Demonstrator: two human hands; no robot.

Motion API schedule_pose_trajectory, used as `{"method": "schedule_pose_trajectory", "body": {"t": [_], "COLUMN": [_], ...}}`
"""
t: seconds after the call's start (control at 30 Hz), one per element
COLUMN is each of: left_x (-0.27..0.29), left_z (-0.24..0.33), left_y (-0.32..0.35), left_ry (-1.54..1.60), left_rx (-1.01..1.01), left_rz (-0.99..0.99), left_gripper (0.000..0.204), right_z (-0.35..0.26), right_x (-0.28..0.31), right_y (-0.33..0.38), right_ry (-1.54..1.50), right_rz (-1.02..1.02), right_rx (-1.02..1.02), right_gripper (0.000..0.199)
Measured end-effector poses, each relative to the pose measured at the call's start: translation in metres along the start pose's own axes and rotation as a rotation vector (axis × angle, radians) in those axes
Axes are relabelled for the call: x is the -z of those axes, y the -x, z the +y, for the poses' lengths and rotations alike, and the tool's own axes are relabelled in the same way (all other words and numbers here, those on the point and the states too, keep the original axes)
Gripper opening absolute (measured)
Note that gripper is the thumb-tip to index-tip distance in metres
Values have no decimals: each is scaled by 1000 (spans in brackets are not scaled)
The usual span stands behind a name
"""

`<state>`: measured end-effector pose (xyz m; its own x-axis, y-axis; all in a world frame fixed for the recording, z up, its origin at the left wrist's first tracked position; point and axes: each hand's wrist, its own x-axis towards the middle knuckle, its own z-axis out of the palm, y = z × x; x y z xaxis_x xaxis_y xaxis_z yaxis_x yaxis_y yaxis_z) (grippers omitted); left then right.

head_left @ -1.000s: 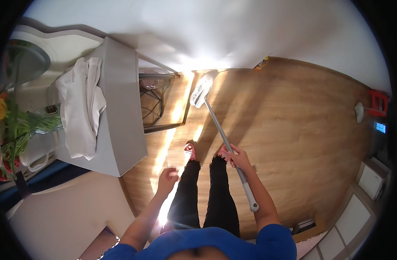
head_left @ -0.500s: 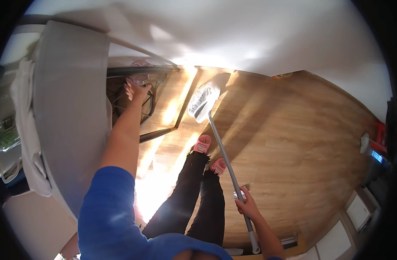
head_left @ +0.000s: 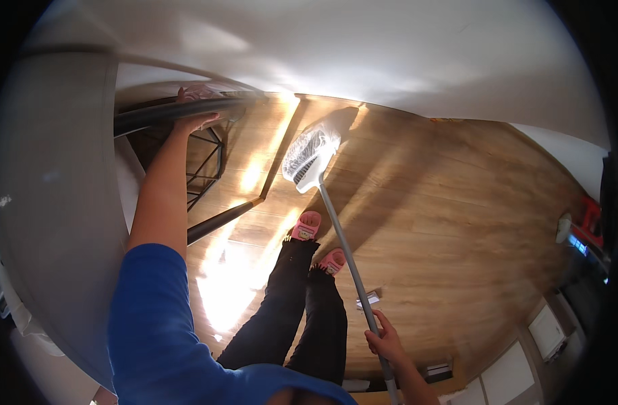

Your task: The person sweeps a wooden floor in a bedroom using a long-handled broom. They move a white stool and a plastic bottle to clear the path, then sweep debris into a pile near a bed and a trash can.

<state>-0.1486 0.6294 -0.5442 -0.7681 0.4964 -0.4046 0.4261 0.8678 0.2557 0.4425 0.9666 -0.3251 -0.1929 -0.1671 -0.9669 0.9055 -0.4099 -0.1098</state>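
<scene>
Right fingers (head_left: 384, 324) curled round grey pole (head_left: 348, 256).

The wall (head_left: 390, 54) is standing along the far side of the floor (head_left: 444, 229). The table (head_left: 52, 202) is filling the left, with the basket (head_left: 218, 162) standing between its legs (head_left: 225, 219). The left hand (head_left: 195, 123) is reaching behind the farther leg. In the middle, the broom (head_left: 316, 158) is pointing toward the wall, its handle running back into the right hand (head_left: 388, 341). Both slippers (head_left: 307, 225) are standing left of that handle.
</scene>
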Motion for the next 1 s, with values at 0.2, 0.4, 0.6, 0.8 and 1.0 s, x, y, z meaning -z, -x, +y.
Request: {"method": "schedule_pose_trajectory", "body": {"t": [0.2,0.4,0.6,0.8,1.0], "left_x": [-21,-37,-10,-3,-2], "left_z": [39,112,159,160,177], "left_y": [36,95,141,185,200], "left_ry": [-85,-12,-26,-133,-127], "left_rx": [459,774,722,655,729], "left_rz": [323,325,44,143,109], "left_gripper": [92,110,113,114,112], "right_z": [-10,-66,-124,-183,-228], "right_x": [1,7,-16,-48,-119], "right_y": [13,40,28,-29,-91], "right_ry": [316,649,791,877,939], "right_rz": [65,19,-72,-164,-232], "right_rx": [172,246,333,584,591], "right_gripper": [58,56,49,50,50]}}
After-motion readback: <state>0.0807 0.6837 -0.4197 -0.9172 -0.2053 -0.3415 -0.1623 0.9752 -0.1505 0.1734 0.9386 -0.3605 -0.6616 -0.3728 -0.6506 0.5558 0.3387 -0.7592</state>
